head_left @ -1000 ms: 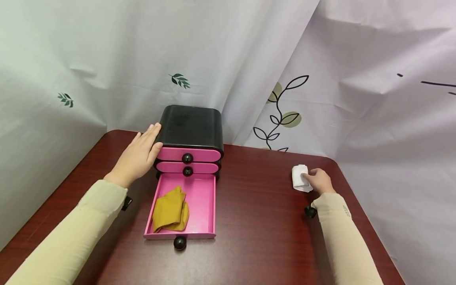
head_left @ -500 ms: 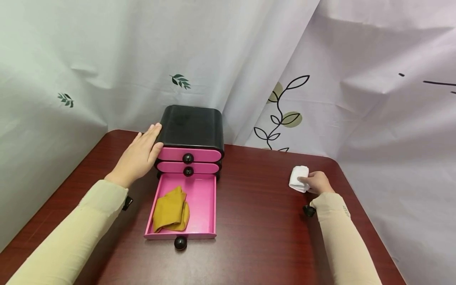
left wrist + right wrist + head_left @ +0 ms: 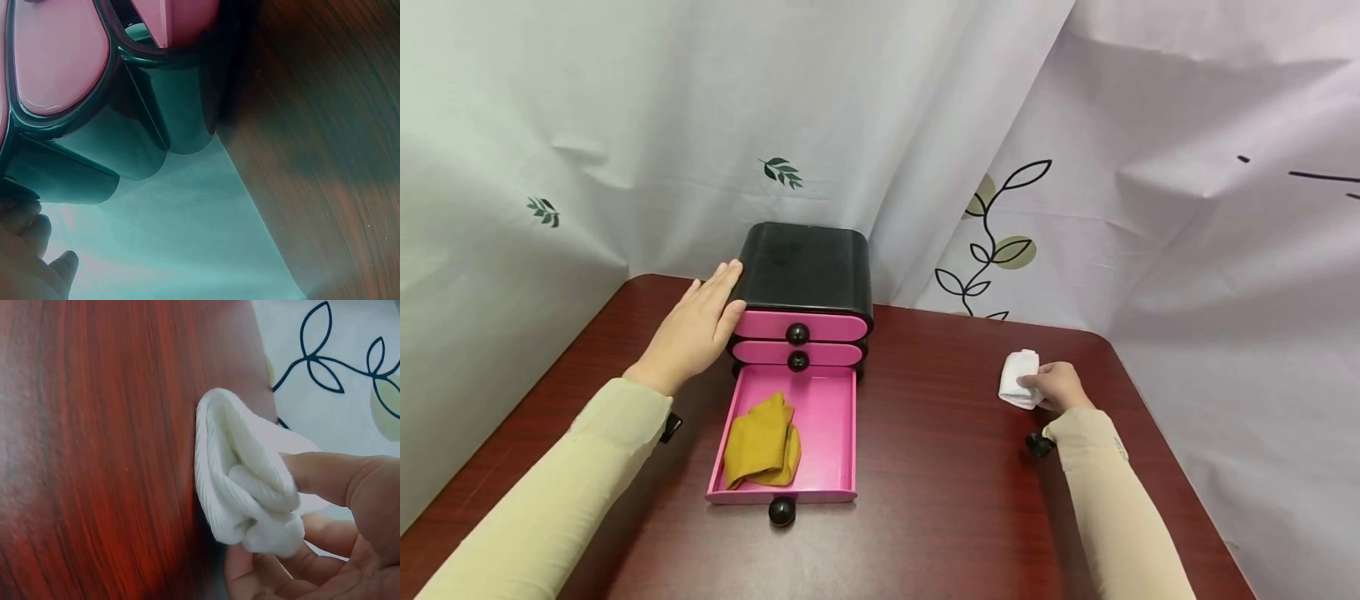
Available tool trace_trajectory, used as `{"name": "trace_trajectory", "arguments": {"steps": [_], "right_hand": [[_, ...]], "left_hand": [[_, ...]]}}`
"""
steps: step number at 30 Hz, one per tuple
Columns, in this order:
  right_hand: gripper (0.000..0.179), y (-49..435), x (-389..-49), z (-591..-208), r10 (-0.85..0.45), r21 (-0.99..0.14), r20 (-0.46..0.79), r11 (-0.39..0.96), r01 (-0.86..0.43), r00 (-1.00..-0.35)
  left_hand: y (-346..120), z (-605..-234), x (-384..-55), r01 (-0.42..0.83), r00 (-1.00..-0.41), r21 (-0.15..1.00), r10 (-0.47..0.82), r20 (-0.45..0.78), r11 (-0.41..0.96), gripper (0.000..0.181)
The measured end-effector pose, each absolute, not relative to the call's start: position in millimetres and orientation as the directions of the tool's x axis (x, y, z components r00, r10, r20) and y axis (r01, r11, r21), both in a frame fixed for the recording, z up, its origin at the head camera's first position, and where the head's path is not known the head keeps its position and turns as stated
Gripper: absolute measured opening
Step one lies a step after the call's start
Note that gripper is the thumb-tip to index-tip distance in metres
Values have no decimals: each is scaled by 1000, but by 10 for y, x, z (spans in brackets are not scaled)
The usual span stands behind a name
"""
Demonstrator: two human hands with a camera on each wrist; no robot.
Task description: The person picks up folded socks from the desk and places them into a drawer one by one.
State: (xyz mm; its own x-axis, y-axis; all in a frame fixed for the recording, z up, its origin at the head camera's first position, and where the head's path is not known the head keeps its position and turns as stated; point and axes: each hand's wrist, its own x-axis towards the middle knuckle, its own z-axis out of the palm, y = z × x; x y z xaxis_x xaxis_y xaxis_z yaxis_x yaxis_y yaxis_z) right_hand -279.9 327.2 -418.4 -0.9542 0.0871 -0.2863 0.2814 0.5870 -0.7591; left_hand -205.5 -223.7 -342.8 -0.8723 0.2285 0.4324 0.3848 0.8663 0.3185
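My left hand (image 3: 692, 329) lies with straight fingers against the left side of a black drawer unit (image 3: 805, 265) with pink drawer fronts. The bottom drawer (image 3: 827, 433) is pulled out, and a folded mustard-yellow cloth (image 3: 758, 442) rests in its left part. On the right, my right hand (image 3: 1060, 387) pinches a folded white cloth (image 3: 1018, 377) between thumb and fingers. The right wrist view shows the white cloth (image 3: 244, 481) in several soft layers, the thumb on one side and fingers curled under it, close over the table. Fingers (image 3: 37, 234) of my left hand touch the unit's side.
The dark red wooden table (image 3: 925, 500) carries the unit and the cloths. A pale curtain (image 3: 715, 108) with leaf prints hangs along the back and sides. Black round knobs (image 3: 782, 512) stick out from the drawer fronts.
My right hand has moved a little to the left along the table with the white cloth in its grip. The left hand and drawer unit stay where they were.
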Motion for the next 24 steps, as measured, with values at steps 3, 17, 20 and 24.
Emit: {"name": "trace_trajectory", "arguments": {"steps": [3, 17, 20, 24], "right_hand": [[30, 3226, -2764, -4173, 84, -762, -252, 597, 251, -964], [44, 3012, -2675, -4190, 63, -856, -235, 459, 238, -970], [45, 2967, -2656, -4181, 61, -877, -237, 416, 241, -970], [44, 2884, -2616, -4155, 60, -904, -242, 350, 247, -969]], "left_hand": [[-2229, -3415, -2048, 385, -872, 318, 230, 432, 866, 62], [-2248, -3450, -2076, 371, -880, 315, 223, 420, 873, 63], [-2250, -3451, -2078, 371, -880, 314, 221, 421, 874, 63], [-2249, -3452, -2077, 371, -879, 314, 222, 421, 874, 63]]}}
